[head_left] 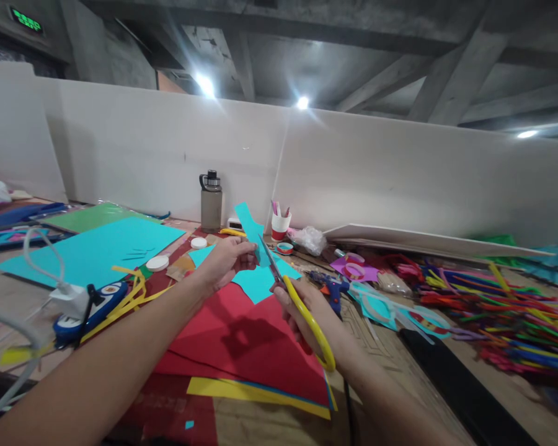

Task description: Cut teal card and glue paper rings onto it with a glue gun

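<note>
My left hand pinches a turquoise paper strip, holding it upright above the table. Yellow-handled scissors are in my right hand, with the fingers wrapped through the handles. The scissor blades point up and away, right beside the strip; whether they touch it I cannot tell. Below both hands a turquoise paper piece lies on red sheets. Under the red sheets, yellow paper sticks out toward me.
Left are a large turquoise sheet and a blue-white power strip. A bottle and paper cup stand behind. At right lie a glue gun, a black slab and many coloured pipe cleaners.
</note>
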